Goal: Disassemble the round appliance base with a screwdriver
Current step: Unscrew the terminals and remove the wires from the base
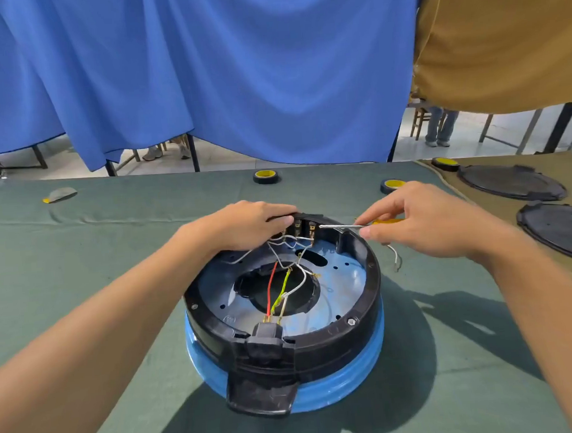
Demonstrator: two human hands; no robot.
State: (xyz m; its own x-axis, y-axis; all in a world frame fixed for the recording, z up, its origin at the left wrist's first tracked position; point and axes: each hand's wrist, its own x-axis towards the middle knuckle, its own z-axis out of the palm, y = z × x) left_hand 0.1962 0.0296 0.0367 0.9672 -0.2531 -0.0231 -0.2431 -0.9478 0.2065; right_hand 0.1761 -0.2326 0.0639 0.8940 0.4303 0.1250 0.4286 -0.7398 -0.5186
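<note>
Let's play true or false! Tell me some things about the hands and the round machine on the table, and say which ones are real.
1. The right hand pinches a silver screwdriver with a yellow handle. True.
2. The screwdriver's tip points at the near side of the round black-and-blue appliance base. False: it points at the black terminal block on the far rim.
3. The left hand grips the base at its far rim. True.
4. The table is covered in red. False: it is covered by a green cloth.
5. A thin red wire runs inside the base. True.
</note>
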